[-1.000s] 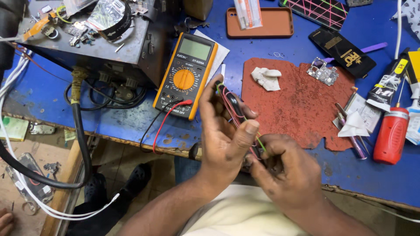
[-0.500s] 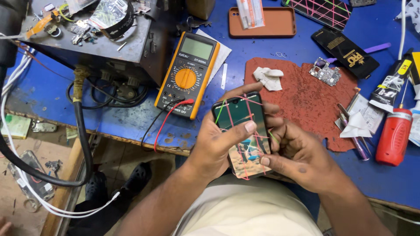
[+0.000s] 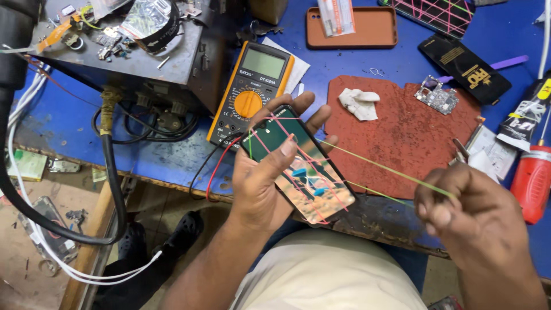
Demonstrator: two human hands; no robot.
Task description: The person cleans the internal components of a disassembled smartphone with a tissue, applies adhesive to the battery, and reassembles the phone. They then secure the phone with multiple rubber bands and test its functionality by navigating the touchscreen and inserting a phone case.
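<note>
My left hand (image 3: 261,183) grips a smartphone (image 3: 298,166), screen up, with several pink and green rubber bands crossed over it. The thumb presses on the screen near its top. My right hand (image 3: 473,221) is off to the right, fingers pinched on a yellow-green rubber band (image 3: 390,172) that stretches taut from the phone's right edge. Both hands hover above the front edge of the blue workbench (image 3: 74,132), over my lap.
A yellow multimeter (image 3: 252,92) with red and black leads lies behind the phone. A red mat (image 3: 402,132) carries a white rag (image 3: 359,103) and a small circuit board (image 3: 435,95). A grey metal box (image 3: 138,51), orange phone case (image 3: 350,28) and red bottle (image 3: 531,181) stand around.
My right hand has left the phone and pulled away to the right, stretching a band taut. Earlier both hands were closed together around the phone; the left now holds it alone.
</note>
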